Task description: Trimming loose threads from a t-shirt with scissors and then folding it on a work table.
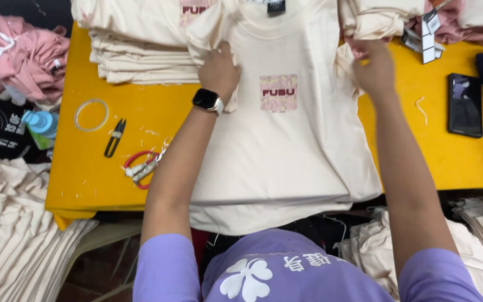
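A cream shirt [286,151] lies flat on the yellow table [85,184], its hem hanging over the near edge. The left hand [219,70] pinches the folded left sleeve; the right hand [373,70], blurred, grips the right sleeve. Bare tabletop lies left, around snips [114,137] and a tape ring [91,114]. A stack [141,56] of soft folded shirts sits behind, a phone [465,104] right.

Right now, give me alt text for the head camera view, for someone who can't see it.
A person's left hand and right hand grip the sleeves of a cream T-shirt spread flat on a yellow table. A stack of folded cream shirts sits behind, with thread snips, a tape ring and a black phone nearby.
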